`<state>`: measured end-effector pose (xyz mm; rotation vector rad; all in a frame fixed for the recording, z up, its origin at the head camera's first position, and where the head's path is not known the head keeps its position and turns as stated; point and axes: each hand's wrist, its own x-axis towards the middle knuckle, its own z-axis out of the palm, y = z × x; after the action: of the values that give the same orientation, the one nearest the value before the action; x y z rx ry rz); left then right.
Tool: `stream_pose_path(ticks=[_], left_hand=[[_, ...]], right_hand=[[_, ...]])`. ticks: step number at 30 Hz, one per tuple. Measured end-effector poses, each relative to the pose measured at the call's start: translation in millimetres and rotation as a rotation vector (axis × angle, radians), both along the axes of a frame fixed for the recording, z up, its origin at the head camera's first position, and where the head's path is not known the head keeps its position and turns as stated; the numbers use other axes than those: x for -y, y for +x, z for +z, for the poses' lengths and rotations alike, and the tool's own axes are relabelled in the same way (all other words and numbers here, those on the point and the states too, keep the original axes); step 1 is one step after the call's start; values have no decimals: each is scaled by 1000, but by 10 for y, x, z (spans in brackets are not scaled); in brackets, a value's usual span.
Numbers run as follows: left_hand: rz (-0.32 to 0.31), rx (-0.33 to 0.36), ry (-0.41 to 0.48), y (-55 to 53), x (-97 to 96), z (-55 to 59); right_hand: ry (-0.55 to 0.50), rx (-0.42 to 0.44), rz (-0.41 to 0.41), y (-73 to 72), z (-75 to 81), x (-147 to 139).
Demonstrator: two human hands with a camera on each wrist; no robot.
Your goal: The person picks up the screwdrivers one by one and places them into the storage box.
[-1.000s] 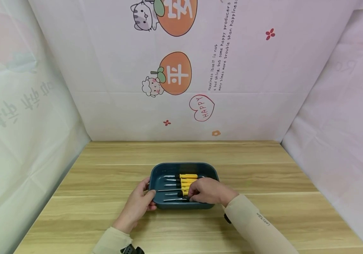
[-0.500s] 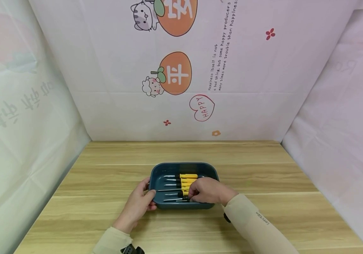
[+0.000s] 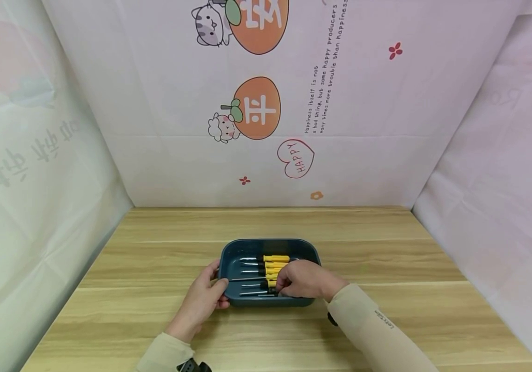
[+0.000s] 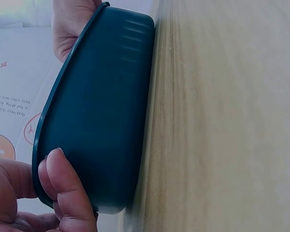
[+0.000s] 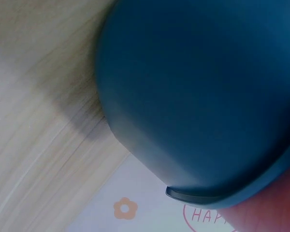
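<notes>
A dark teal plastic tray (image 3: 270, 302) sits on the wooden table, holding several screwdrivers (image 3: 277, 258) with yellow handles and black collars. They lie side by side, shafts pointing left. My left hand (image 3: 202, 295) grips the tray's left end, thumb over the rim and fingers against the outer wall, as the left wrist view also shows. Reaching over the near right side, my right hand (image 3: 309, 279) has its curled fingers down at the nearest screwdriver (image 3: 254, 293), pinching it by the handle end. That handle is hidden by the hand. The right wrist view mostly shows the tray's outer wall (image 5: 193, 96).
The wood-grain table (image 3: 154, 258) extends around the tray. Behind it stands a white printed backdrop (image 3: 363, 155), with white sheets (image 3: 43, 206) hanging at both sides. Both forearms wear pale sleeves, and a black strap (image 3: 193, 366) shows at the left wrist.
A thin shaft has come into sight beside the right fingertips at the tray's near side since the first frame. Both hands and the tray otherwise hold their places.
</notes>
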<state>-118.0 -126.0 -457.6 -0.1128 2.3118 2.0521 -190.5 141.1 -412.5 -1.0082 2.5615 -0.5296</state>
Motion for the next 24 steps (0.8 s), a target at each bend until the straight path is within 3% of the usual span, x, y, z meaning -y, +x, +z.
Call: stream_pose_path(ticks=[24], left_hand=[[-3,1,4,6,-1,8]], right_hand=[[0,-18,-27,-6,-17,-6]])
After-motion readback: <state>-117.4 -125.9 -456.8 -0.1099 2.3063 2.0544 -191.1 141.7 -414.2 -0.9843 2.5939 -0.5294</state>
